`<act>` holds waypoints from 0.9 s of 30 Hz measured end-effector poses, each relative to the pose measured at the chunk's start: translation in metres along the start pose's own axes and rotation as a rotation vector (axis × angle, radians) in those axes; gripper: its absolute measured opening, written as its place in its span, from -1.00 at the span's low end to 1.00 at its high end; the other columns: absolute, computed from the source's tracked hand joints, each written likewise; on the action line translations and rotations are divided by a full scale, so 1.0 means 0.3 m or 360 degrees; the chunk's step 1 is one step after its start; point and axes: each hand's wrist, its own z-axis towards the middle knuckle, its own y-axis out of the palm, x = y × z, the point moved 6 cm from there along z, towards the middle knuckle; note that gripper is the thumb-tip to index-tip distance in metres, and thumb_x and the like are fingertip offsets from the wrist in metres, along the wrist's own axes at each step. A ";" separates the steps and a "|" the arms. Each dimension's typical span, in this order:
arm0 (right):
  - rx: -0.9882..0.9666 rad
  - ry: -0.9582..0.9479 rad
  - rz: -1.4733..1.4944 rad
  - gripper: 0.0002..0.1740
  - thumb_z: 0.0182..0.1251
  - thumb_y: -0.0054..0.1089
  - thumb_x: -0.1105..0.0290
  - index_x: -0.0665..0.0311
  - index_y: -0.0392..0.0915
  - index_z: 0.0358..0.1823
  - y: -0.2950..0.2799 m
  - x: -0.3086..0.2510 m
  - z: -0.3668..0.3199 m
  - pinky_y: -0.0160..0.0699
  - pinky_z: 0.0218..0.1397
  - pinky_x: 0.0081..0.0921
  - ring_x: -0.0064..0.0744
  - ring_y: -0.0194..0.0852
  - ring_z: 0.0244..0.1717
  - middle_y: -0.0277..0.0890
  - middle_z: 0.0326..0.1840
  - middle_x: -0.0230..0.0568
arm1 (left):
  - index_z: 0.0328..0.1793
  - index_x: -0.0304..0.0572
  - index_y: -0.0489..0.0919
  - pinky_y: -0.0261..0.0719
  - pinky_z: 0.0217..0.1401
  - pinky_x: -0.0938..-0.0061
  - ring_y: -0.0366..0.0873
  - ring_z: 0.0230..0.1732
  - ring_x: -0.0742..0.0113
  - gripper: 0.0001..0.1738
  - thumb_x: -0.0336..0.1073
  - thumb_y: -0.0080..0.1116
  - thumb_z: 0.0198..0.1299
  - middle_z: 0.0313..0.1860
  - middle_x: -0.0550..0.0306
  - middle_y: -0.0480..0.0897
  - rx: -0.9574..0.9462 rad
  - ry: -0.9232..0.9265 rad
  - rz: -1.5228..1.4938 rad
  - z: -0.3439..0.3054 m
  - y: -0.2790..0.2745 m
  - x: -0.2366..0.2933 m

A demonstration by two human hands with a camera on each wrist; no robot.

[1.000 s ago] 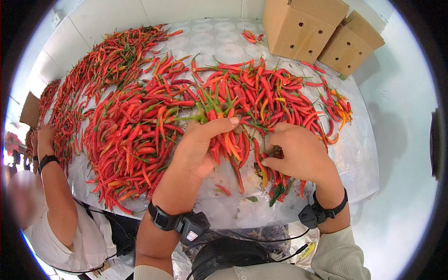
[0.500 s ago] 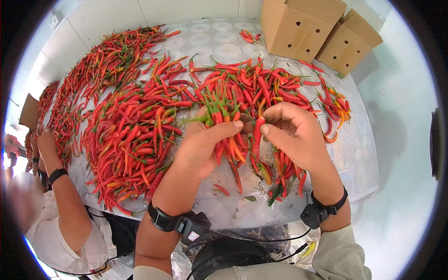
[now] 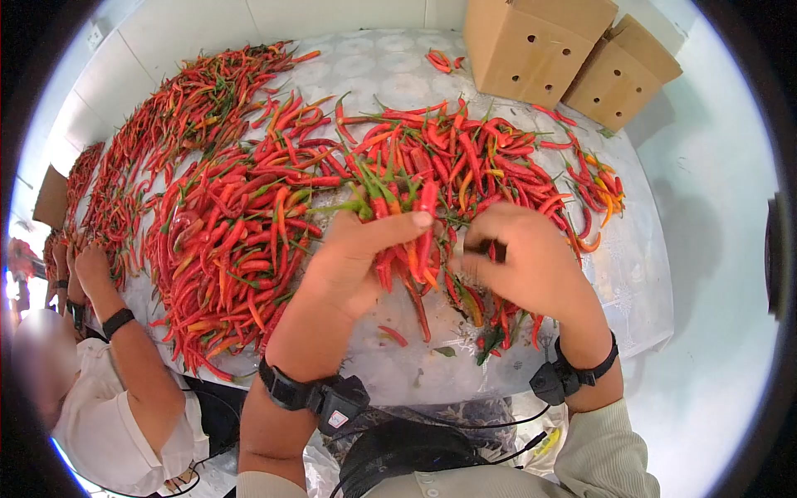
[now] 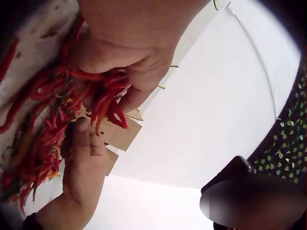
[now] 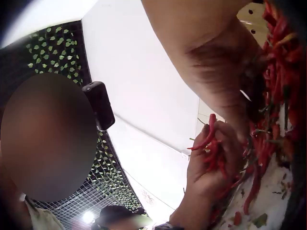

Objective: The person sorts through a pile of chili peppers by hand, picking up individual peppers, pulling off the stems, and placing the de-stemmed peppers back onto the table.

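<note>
My left hand (image 3: 347,261) grips a bunch of red and orange chilies (image 3: 401,249), green stems up, thumb across them. In the left wrist view the bunch (image 4: 109,98) pokes out beneath the fingers, tips down. My right hand (image 3: 527,261) is just to the right, blurred, fingers bent over the chili heap (image 3: 498,166); whether it holds a chili I cannot tell. The right wrist view shows the left hand (image 5: 211,167) around its chilies, while the right hand's fingertips are dark and hidden.
A large chili pile (image 3: 228,249) lies left, with another (image 3: 199,108) behind it. Two cardboard boxes (image 3: 531,58) (image 3: 623,79) stand at the back right. Another person's arm (image 3: 137,357) reaches in at left. One loose chili piece (image 3: 393,336) lies near the front edge.
My right hand brought a red chili up to the left hand, then drew back lower right. That chili now stands in the left hand's bunch. The other person's arm shifted right.
</note>
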 end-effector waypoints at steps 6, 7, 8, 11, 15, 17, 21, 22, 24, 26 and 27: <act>-0.0492 -0.0034 -0.0438 -0.67 -0.24 0.45 0.25 0.28 0.57 -0.46 0.068 -0.019 -0.044 0.43 -0.21 -0.18 -0.03 0.49 -0.27 0.45 -0.46 -0.12 | -0.02 -0.32 0.54 0.66 -0.23 0.37 0.64 -0.30 0.26 -0.68 -0.38 0.25 0.09 -0.27 0.04 0.65 0.0115 -0.0088 -0.0100 0.002 -0.025 0.000; -0.0470 -0.0047 -0.0451 -0.68 -0.23 0.44 0.26 0.29 0.57 -0.46 0.067 -0.020 -0.045 0.43 -0.21 -0.18 -0.03 0.49 -0.28 0.45 -0.47 -0.11 | -0.01 -0.36 0.54 0.67 -0.21 0.35 0.65 -0.30 0.23 -0.67 -0.35 0.23 0.11 -0.27 0.01 0.66 0.0136 -0.0119 -0.0110 0.001 -0.028 -0.006; -0.0472 -0.0049 -0.0423 -0.68 -0.22 0.43 0.26 0.29 0.57 -0.45 0.070 -0.017 -0.046 0.43 -0.22 -0.16 -0.02 0.49 -0.29 0.46 -0.47 -0.11 | -0.01 -0.36 0.54 0.67 -0.21 0.35 0.65 -0.31 0.23 -0.67 -0.35 0.23 0.11 -0.27 0.01 0.66 0.0109 -0.0108 -0.0122 0.001 -0.025 -0.006; -0.0450 -0.0044 -0.0339 -0.69 -0.20 0.40 0.29 0.31 0.55 -0.44 0.074 -0.008 -0.044 0.44 -0.25 -0.15 -0.02 0.50 -0.34 0.49 -0.49 -0.09 | -0.02 -0.38 0.54 0.67 -0.20 0.35 0.65 -0.32 0.23 -0.66 -0.33 0.24 0.12 -0.28 0.01 0.66 0.0043 -0.0077 -0.0116 0.003 -0.027 -0.010; -0.0199 0.0020 0.0034 -0.74 -0.05 0.32 0.34 0.35 0.54 -0.37 0.026 0.000 -0.017 0.52 -0.26 -0.24 -0.11 0.57 -0.35 0.54 -0.46 -0.05 | -0.04 -0.39 0.54 0.66 -0.18 0.36 0.63 -0.31 0.25 -0.67 -0.33 0.23 0.12 -0.29 0.02 0.65 0.0099 -0.0093 -0.0035 0.001 -0.038 -0.014; -0.0036 0.0099 0.0500 -0.78 0.07 0.28 0.37 0.36 0.53 -0.31 -0.009 0.022 0.001 0.54 -0.24 -0.34 -0.26 0.59 -0.34 0.56 -0.42 -0.11 | -0.05 -0.40 0.55 0.66 -0.18 0.37 0.63 -0.30 0.26 -0.68 -0.34 0.23 0.12 -0.29 0.03 0.65 0.0146 -0.0091 -0.0053 0.001 -0.037 -0.012; 0.0142 0.0227 0.1443 -0.81 0.26 0.25 0.44 0.33 0.48 -0.16 -0.011 0.078 0.018 0.52 -0.16 -0.58 -0.62 0.50 -0.24 0.53 -0.27 -0.36 | -0.06 -0.40 0.55 0.65 -0.20 0.38 0.63 -0.30 0.26 -0.70 -0.34 0.20 0.12 -0.29 0.03 0.65 0.0106 -0.0128 -0.0158 0.013 -0.040 -0.024; 0.0149 0.0275 0.1512 -0.81 0.27 0.24 0.43 0.32 0.48 -0.15 -0.015 0.074 0.019 0.53 -0.15 -0.57 -0.60 0.52 -0.22 0.54 -0.25 -0.35 | -0.07 -0.40 0.55 0.64 -0.21 0.38 0.63 -0.30 0.26 -0.70 -0.34 0.19 0.12 -0.29 0.03 0.65 0.0083 -0.0161 -0.0178 0.014 -0.041 -0.027; 0.0184 0.0320 0.1660 -0.81 0.29 0.23 0.43 0.31 0.48 -0.13 -0.018 0.065 0.024 0.54 -0.13 -0.56 -0.57 0.54 -0.20 0.56 -0.22 -0.34 | -0.05 -0.36 0.56 0.65 -0.22 0.38 0.64 -0.30 0.27 -0.71 -0.37 0.22 0.11 -0.29 0.05 0.65 0.0022 -0.0179 -0.0126 0.011 -0.036 -0.028; 0.0244 0.0320 0.1813 -0.81 0.30 0.22 0.42 0.30 0.48 -0.12 -0.018 0.055 0.021 0.55 -0.11 -0.55 -0.55 0.56 -0.18 0.57 -0.19 -0.33 | -0.04 -0.34 0.56 0.66 -0.26 0.40 0.65 -0.29 0.29 -0.71 -0.40 0.23 0.10 -0.28 0.05 0.66 0.0002 -0.0173 -0.0151 0.011 -0.033 -0.037; 0.0249 0.0320 0.1840 -0.82 0.30 0.21 0.42 0.30 0.48 -0.13 -0.019 0.053 0.022 0.56 -0.10 -0.55 -0.54 0.56 -0.18 0.58 -0.18 -0.32 | -0.03 -0.34 0.56 0.66 -0.27 0.40 0.65 -0.29 0.29 -0.71 -0.41 0.23 0.10 -0.28 0.04 0.66 0.0005 -0.0168 -0.0151 0.010 -0.029 -0.036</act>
